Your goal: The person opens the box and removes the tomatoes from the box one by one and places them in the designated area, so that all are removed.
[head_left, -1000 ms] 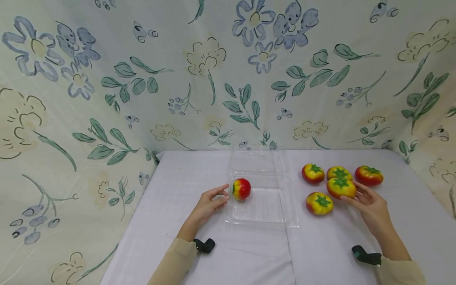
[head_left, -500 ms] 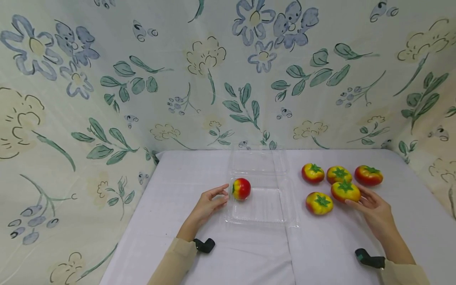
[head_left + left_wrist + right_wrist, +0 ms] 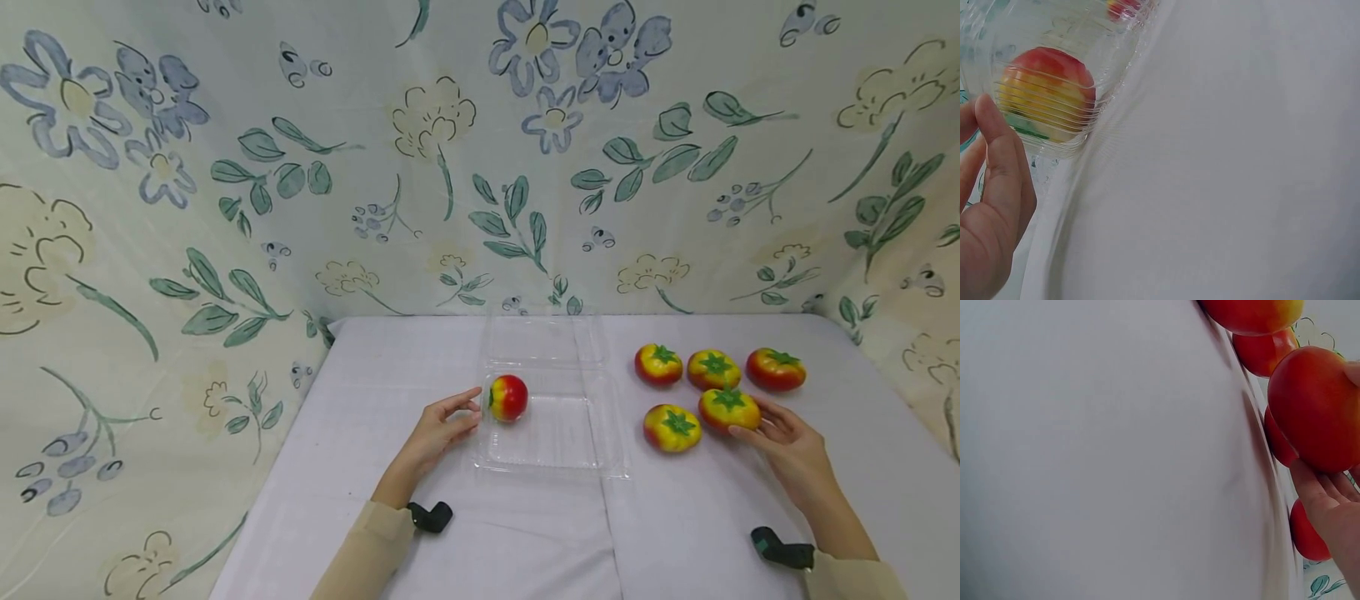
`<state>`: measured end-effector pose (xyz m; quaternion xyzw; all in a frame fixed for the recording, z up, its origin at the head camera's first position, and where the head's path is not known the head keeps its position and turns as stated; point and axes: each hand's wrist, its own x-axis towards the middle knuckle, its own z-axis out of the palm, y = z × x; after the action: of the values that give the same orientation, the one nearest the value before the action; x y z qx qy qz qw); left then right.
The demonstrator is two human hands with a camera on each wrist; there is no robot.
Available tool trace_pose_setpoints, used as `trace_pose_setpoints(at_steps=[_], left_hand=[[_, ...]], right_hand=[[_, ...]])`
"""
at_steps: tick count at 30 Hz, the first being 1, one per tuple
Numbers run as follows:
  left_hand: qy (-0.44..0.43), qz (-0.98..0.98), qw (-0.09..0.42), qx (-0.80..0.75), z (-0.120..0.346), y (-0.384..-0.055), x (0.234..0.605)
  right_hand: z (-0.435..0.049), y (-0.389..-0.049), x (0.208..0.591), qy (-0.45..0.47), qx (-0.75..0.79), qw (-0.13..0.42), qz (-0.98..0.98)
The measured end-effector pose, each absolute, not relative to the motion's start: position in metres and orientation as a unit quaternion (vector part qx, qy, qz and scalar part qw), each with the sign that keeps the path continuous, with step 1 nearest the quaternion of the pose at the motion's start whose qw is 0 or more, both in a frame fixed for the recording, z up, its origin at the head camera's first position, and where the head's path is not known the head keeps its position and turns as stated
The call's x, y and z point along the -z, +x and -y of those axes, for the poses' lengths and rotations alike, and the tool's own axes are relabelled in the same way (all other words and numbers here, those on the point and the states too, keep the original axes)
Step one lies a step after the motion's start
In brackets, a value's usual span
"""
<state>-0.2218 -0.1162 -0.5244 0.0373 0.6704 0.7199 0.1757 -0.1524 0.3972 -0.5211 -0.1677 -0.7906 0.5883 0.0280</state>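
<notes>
A clear plastic clamshell box (image 3: 547, 454) lies with its lid back, and one red-yellow tomato (image 3: 510, 398) rests on its side at the left of its base. At the box's left edge is my left hand (image 3: 435, 433), fingers relaxed; in the left wrist view its fingertips (image 3: 988, 109) are close to the ribbed wall, contact unclear. On the right, my right hand (image 3: 787, 450) grips another tomato (image 3: 729, 410) between thumb and fingers. The right wrist view shows this held tomato (image 3: 1313, 409) from its red underside, slightly off the white cloth.
Several more tomatoes are around the right hand: one at the front (image 3: 672, 428), one at back left (image 3: 658, 365), one behind the held one (image 3: 713, 368) and one at back right (image 3: 776, 369). A white cloth (image 3: 397, 358) covers the table; a floral curtain (image 3: 420, 167) hangs behind.
My right hand has shifted slightly right and toward me with the gripped tomato, away from the one behind it. The left hand and box look unmoved.
</notes>
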Motion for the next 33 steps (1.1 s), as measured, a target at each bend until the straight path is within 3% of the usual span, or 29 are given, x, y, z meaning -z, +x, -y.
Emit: trace_pose_setpoints(at_steps=[23,33], left_hand=[[0.041,-0.664,0.175,-0.726,0.116,-0.223,0.525],[0.041,-0.65,0.175,-0.739,0.116,-0.221,0.523]], right_hand=[[-0.406,-0.152,0.532,-0.126,-0.696,0.039,0.706],[-0.406,-0.149,0.528,-0.16,-0.678,0.005,0.717]])
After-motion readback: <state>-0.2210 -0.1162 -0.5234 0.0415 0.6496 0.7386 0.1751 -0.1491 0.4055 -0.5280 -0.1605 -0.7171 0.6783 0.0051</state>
